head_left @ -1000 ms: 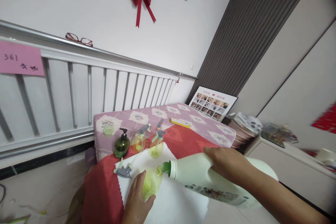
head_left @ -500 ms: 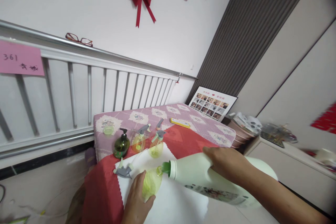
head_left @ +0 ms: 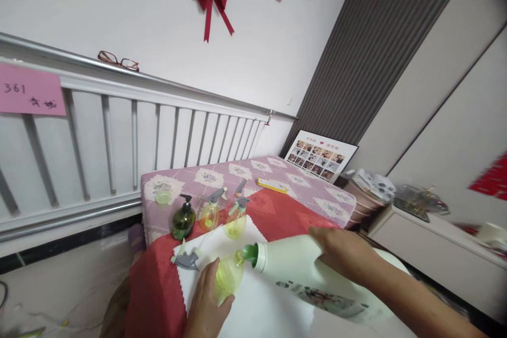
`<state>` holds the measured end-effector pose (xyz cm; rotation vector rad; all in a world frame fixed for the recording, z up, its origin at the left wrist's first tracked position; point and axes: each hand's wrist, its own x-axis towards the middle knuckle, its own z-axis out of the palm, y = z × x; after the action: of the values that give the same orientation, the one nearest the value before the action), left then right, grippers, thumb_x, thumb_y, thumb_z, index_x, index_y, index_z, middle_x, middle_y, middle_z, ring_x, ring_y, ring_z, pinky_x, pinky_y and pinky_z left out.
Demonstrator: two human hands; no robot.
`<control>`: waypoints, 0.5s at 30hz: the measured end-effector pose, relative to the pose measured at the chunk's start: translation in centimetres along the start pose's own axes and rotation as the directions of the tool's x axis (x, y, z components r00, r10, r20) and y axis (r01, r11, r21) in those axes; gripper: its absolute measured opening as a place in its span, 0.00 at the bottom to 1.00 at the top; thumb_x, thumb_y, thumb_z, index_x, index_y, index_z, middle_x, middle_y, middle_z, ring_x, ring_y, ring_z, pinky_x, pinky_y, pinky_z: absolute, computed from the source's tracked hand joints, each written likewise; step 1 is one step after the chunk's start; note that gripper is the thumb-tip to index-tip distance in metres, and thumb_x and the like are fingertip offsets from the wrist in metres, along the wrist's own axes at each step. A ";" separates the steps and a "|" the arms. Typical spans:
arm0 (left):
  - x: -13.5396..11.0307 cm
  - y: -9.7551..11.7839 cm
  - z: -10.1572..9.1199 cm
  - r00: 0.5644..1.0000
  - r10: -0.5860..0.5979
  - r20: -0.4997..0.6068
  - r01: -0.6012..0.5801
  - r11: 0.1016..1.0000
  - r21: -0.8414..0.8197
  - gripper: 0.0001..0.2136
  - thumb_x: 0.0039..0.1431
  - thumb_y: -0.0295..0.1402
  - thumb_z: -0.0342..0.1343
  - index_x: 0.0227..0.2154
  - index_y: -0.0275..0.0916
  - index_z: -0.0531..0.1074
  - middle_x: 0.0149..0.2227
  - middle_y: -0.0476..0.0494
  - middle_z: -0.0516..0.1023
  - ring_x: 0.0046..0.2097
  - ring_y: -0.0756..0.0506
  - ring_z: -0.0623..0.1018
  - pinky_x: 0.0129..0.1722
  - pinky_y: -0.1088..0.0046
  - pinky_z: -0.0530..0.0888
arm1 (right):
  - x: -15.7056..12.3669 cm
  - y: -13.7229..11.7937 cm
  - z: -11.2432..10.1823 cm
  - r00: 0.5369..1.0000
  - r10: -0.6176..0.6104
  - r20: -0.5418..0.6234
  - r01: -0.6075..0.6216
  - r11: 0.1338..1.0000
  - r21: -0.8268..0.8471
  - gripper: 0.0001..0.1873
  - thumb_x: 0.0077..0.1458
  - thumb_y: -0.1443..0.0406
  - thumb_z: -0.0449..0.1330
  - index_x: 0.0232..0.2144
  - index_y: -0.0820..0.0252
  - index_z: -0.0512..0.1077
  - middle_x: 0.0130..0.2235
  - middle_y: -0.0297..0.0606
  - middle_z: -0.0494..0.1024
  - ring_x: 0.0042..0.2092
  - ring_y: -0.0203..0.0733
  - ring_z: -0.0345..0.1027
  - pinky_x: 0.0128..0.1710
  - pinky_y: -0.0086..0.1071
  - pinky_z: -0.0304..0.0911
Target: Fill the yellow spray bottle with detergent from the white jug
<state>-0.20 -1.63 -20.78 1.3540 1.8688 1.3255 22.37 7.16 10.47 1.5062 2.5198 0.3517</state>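
Note:
My left hand (head_left: 206,301) is closed round a small yellow-green bottle (head_left: 227,274) that stands on a white cloth (head_left: 261,306). My right hand (head_left: 344,253) grips the handle of a big white jug (head_left: 312,280), tipped on its side. The jug's green spout (head_left: 250,252) meets the small bottle's open neck. A grey spray-trigger head (head_left: 186,259) lies loose on the white cloth, left of the bottle.
Behind stand a dark green pump bottle (head_left: 183,219) and two yellow spray bottles (head_left: 209,212) (head_left: 237,220) on a red cloth (head_left: 285,211) over a purple patterned tabletop (head_left: 222,174). A yellow flat object (head_left: 271,185) lies further back. A white railing (head_left: 130,132) runs along the left.
The jug has tilted a little further, its rear end lower in the frame. The left hand and the small bottle have stayed in place.

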 end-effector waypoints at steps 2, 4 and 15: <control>0.0 0.0 0.1 1.000 -0.011 -0.003 0.011 1.000 0.006 0.37 0.49 0.32 0.53 0.65 0.34 0.54 0.67 0.33 0.65 0.68 0.39 0.64 0.70 0.59 0.62 | 0.1 0.7 0.8 1.000 0.006 0.001 -0.006 0.995 0.099 0.13 0.40 0.76 0.56 0.30 0.57 0.72 0.34 0.44 0.84 0.36 0.51 0.79 0.31 0.32 0.58; 0.0 -0.1 0.1 1.000 -0.017 -0.016 0.017 1.000 0.015 0.37 0.48 0.32 0.53 0.65 0.34 0.54 0.67 0.34 0.66 0.68 0.39 0.65 0.70 0.60 0.62 | 0.3 1.6 1.5 1.000 0.024 0.000 -0.023 0.976 0.217 0.14 0.41 0.77 0.55 0.30 0.57 0.71 0.33 0.39 0.84 0.36 0.45 0.79 0.32 0.29 0.62; 0.0 -1.5 0.8 0.994 0.035 -0.105 -0.027 0.997 0.072 0.35 0.49 0.33 0.50 0.63 0.31 0.53 0.65 0.29 0.68 0.68 0.37 0.67 0.67 0.63 0.66 | 1.3 4.0 6.4 0.889 0.457 0.027 -0.212 0.358 0.909 0.17 0.41 0.61 0.61 0.37 0.57 0.77 0.32 0.37 0.84 0.34 0.48 0.76 0.33 0.35 0.68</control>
<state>-0.19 -1.38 -22.45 1.3772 1.9896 1.3838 26.88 10.81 5.53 2.4827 2.6375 -1.0907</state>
